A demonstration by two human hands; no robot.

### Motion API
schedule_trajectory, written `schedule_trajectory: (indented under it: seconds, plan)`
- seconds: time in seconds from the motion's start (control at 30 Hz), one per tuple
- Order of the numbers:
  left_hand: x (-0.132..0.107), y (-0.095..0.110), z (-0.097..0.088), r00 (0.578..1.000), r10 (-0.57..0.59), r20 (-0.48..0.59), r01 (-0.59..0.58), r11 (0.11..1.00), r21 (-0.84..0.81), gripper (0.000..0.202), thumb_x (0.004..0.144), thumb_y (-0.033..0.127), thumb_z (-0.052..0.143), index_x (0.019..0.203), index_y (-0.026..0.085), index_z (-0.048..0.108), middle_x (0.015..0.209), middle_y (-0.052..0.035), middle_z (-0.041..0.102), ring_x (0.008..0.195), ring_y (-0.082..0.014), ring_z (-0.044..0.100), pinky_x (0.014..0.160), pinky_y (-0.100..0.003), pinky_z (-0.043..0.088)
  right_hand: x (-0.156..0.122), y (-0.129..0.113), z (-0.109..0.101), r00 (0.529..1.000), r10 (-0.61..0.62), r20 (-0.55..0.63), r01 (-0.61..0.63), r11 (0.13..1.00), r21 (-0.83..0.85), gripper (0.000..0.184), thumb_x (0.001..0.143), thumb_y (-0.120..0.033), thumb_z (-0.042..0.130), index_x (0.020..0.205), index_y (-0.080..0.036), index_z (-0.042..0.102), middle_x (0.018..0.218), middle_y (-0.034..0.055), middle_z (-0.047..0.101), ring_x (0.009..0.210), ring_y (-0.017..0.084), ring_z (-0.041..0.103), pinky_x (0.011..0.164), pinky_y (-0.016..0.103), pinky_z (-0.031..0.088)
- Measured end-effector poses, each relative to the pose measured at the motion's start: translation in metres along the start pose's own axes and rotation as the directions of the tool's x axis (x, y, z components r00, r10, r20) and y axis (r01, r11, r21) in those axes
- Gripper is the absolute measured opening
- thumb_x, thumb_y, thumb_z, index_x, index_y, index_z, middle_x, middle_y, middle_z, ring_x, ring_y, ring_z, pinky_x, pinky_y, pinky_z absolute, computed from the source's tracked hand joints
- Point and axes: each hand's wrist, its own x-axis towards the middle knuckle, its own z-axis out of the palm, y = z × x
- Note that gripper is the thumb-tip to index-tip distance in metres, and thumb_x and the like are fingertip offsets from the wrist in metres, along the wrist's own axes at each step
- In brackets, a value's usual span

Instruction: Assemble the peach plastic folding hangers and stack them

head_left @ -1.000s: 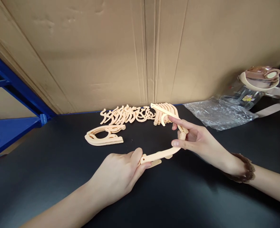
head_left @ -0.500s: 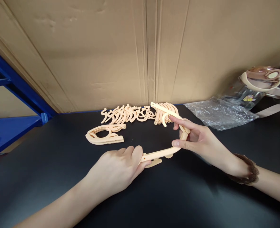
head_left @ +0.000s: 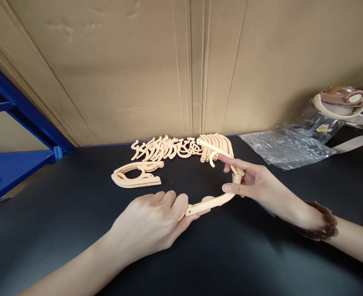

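A peach plastic folding hanger [head_left: 213, 200] hangs just above the black table [head_left: 61, 230], held by both hands. My left hand [head_left: 152, 222] pinches its near end, fingers curled round it. My right hand [head_left: 250, 183] grips the bend by the hinge, thumb under and forefinger over; the other arm of the hanger [head_left: 210, 147] with its small hook sticks up and back from there.
Behind lie a small stack of folded hangers [head_left: 136, 176] and a row of loose hanger parts [head_left: 169, 149] against a cardboard wall. A crumpled clear bag [head_left: 284, 149] and a lidded bottle [head_left: 335, 107] sit at right. Blue rack beams [head_left: 17, 160] stand at left.
The near arm of the hanger has swung up slightly toward the other arm, and my left hand has closed in a little; the flat piece under the hanger is no longer visible.
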Motion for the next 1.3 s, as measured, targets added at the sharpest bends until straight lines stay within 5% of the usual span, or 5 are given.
schedule_trajectory:
  seconds: [0.67,0.8,0.9,1.07,1.3]
  plan:
    - [0.002,-0.002,0.001,1.000,-0.028,-0.013,0.025,0.979,-0.202,0.022,0.093,0.022,0.041,0.075,0.017,0.053,0.066,-0.0008,0.052,0.059,-0.0163,0.048,0.051,-0.029,0.035,0.006,0.000,-0.005,0.999,0.003,-0.046,-0.005,0.999,-0.039,0.072,0.069,-0.042,0.078,0.136,-0.034,0.052,0.103,-0.0008,0.050,0.062,0.006,0.043,0.062,0.025,0.045]
    - [0.002,-0.002,0.001,0.999,0.038,-0.001,-0.037,0.970,-0.242,0.018,0.089,0.012,0.041,0.093,0.014,0.058,0.096,-0.0076,0.064,0.095,-0.0250,0.055,0.083,-0.039,0.044,0.010,0.004,-0.005,0.998,-0.030,-0.063,0.030,1.000,-0.003,0.079,0.068,-0.040,0.080,0.139,-0.029,0.049,0.106,0.0012,0.051,0.065,0.007,0.046,0.067,0.026,0.049]
    - [0.000,-0.001,0.005,0.998,-0.015,-0.065,0.000,0.973,-0.230,0.029,0.082,0.002,0.043,0.101,0.016,0.059,0.124,-0.0102,0.058,0.123,-0.0299,0.043,0.105,-0.053,0.028,0.010,0.004,-0.004,0.997,-0.057,-0.048,0.057,0.998,0.007,0.080,0.068,-0.041,0.079,0.140,-0.029,0.047,0.107,0.0018,0.051,0.066,0.008,0.046,0.067,0.027,0.049]
    - [-0.005,-0.001,0.010,0.976,-0.215,0.035,0.205,0.857,-0.473,0.048,0.080,-0.005,0.035,0.111,0.025,0.056,0.138,-0.0097,0.045,0.118,-0.0232,0.050,0.088,-0.038,0.048,0.005,-0.004,-0.002,0.995,-0.100,0.014,0.100,0.995,-0.010,0.051,0.083,-0.045,0.064,0.131,-0.029,0.057,0.098,0.0027,0.055,0.073,0.012,0.049,0.062,0.026,0.047]
    - [0.000,-0.003,-0.001,0.959,-0.250,0.131,0.259,0.592,-0.764,0.021,0.094,0.015,0.031,0.089,0.021,0.051,0.102,-0.0060,0.059,0.084,-0.0143,0.058,0.071,-0.025,0.048,0.003,-0.004,-0.002,0.995,-0.099,0.024,0.096,0.992,0.081,0.039,0.094,-0.040,0.048,0.126,-0.022,0.061,0.081,0.0013,0.054,0.064,0.011,0.047,0.056,0.026,0.039]
